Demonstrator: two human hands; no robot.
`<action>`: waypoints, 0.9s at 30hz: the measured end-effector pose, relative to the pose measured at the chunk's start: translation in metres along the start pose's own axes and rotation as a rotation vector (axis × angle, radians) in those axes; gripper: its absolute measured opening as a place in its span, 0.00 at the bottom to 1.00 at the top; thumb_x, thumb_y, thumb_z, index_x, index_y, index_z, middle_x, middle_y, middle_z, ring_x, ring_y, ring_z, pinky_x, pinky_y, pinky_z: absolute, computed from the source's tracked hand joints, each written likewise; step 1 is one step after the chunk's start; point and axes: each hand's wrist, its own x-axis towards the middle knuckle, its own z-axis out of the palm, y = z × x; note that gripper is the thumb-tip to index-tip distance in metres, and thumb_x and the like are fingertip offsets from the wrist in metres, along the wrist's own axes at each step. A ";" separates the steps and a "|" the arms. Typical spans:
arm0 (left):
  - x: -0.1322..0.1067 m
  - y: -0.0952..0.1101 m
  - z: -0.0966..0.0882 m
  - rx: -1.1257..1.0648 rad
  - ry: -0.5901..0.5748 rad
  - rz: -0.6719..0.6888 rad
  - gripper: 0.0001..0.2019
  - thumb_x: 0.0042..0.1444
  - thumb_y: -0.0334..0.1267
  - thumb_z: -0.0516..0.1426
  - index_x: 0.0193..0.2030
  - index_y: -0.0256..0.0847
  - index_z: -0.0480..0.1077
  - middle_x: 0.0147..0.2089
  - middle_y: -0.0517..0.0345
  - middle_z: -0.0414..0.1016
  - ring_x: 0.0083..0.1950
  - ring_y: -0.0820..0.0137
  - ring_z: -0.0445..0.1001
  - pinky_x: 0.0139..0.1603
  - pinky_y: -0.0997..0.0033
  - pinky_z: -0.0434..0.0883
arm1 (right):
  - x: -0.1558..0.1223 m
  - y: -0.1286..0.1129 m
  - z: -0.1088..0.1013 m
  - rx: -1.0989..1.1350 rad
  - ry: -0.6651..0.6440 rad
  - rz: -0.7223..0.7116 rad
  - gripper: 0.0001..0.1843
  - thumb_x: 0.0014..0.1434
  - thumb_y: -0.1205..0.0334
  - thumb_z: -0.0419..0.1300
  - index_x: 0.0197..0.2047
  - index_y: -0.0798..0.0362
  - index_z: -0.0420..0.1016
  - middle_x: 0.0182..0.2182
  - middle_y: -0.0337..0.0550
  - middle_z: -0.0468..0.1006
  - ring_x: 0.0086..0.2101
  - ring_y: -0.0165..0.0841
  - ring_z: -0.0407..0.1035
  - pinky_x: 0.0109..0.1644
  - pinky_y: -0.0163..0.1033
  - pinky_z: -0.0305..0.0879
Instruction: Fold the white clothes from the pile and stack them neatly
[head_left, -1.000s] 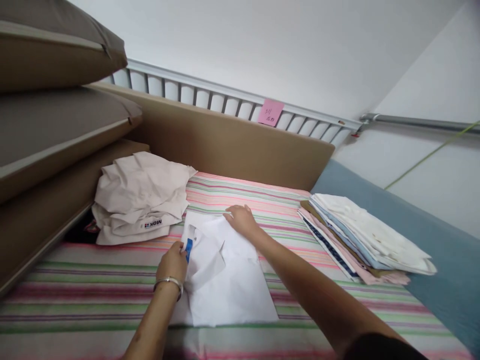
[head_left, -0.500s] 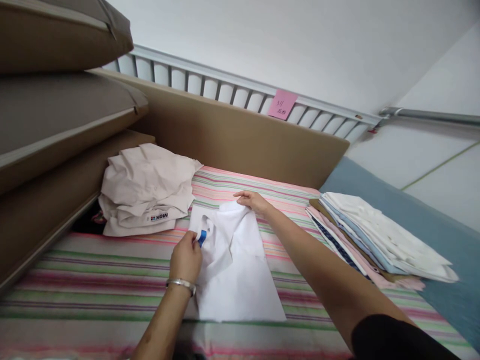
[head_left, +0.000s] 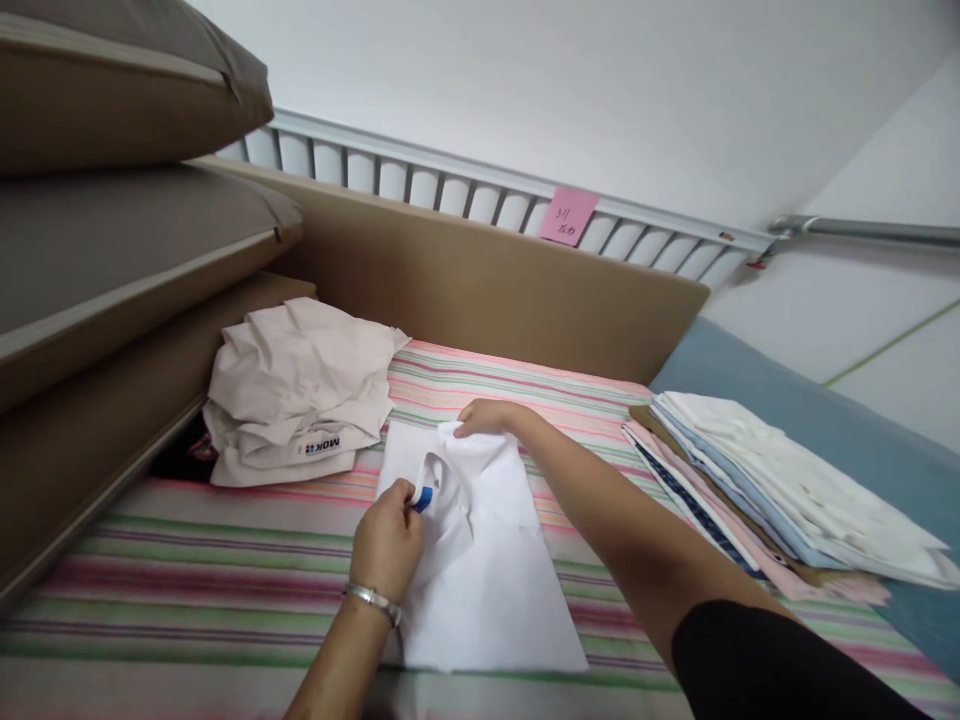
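Observation:
A white collared shirt (head_left: pixel 495 580) lies flat in the middle of the striped bedsheet (head_left: pixel 187 570). My left hand (head_left: pixel 388 545), with a silver bracelet at the wrist, is closed on the shirt's collar near a small blue label (head_left: pixel 424 497). My right hand (head_left: pixel 484 417) reaches across and pinches the far top edge of the same shirt.
A crumpled beige garment pile (head_left: pixel 296 390) lies at the back left. A stack of folded clothes (head_left: pixel 772 490) rests at the right on a blue surface (head_left: pixel 847 420). Brown cushions (head_left: pixel 112 250) are piled at the left. A tan headboard (head_left: pixel 487 285) and white rail with pink note (head_left: pixel 568 217) stand behind.
My right hand has drawn back toward the collar, pulling the shirt's top edge inward. My left hand has shifted slightly right with the collar.

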 end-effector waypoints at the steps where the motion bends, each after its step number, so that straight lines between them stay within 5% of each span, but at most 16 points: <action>1: 0.000 -0.001 0.001 -0.058 0.003 0.004 0.05 0.47 0.28 0.47 0.26 0.43 0.60 0.22 0.64 0.61 0.25 0.73 0.61 0.28 0.76 0.55 | -0.001 0.001 0.000 0.073 -0.038 -0.041 0.19 0.43 0.48 0.64 0.36 0.51 0.76 0.37 0.42 0.78 0.36 0.35 0.71 0.38 0.35 0.65; 4: 0.004 -0.014 0.003 -0.295 0.015 -0.054 0.03 0.47 0.31 0.49 0.25 0.42 0.60 0.22 0.65 0.63 0.26 0.74 0.63 0.27 0.77 0.58 | 0.002 0.005 0.002 0.275 -0.183 -0.118 0.25 0.48 0.42 0.59 0.42 0.53 0.74 0.39 0.46 0.77 0.35 0.34 0.72 0.37 0.36 0.66; 10: 0.021 -0.049 0.004 -0.190 0.081 -0.334 0.09 0.45 0.26 0.49 0.33 0.41 0.65 0.28 0.59 0.72 0.30 0.71 0.70 0.31 0.75 0.63 | 0.029 -0.006 0.012 -0.073 -0.058 0.013 0.24 0.47 0.41 0.59 0.38 0.52 0.77 0.42 0.48 0.76 0.39 0.37 0.70 0.40 0.39 0.65; 18: 0.018 -0.039 0.002 -0.221 0.067 -0.326 0.03 0.47 0.33 0.53 0.30 0.41 0.66 0.24 0.61 0.69 0.26 0.72 0.67 0.28 0.74 0.60 | 0.042 -0.030 0.017 -0.162 -0.011 -0.063 0.16 0.38 0.55 0.67 0.32 0.51 0.77 0.34 0.41 0.77 0.37 0.37 0.69 0.38 0.36 0.63; 22: 0.020 -0.038 0.004 -0.485 0.146 -0.217 0.04 0.48 0.38 0.53 0.30 0.41 0.65 0.23 0.64 0.66 0.26 0.73 0.65 0.29 0.76 0.61 | 0.045 -0.015 0.019 0.153 -0.085 -0.115 0.17 0.48 0.49 0.62 0.37 0.52 0.76 0.36 0.41 0.78 0.35 0.33 0.70 0.37 0.34 0.65; 25: 0.024 -0.044 0.006 -0.427 0.168 -0.300 0.03 0.48 0.35 0.52 0.29 0.40 0.65 0.23 0.63 0.67 0.26 0.73 0.65 0.29 0.75 0.61 | 0.054 0.003 0.028 0.449 -0.109 -0.081 0.21 0.49 0.47 0.61 0.39 0.54 0.76 0.37 0.45 0.78 0.34 0.34 0.71 0.37 0.36 0.67; 27: 0.025 -0.048 0.006 -0.307 0.144 -0.353 0.02 0.48 0.32 0.52 0.28 0.40 0.65 0.23 0.62 0.68 0.27 0.73 0.66 0.29 0.75 0.61 | 0.060 0.012 0.035 0.399 -0.051 -0.080 0.21 0.51 0.45 0.58 0.40 0.52 0.76 0.38 0.45 0.78 0.35 0.34 0.71 0.39 0.37 0.67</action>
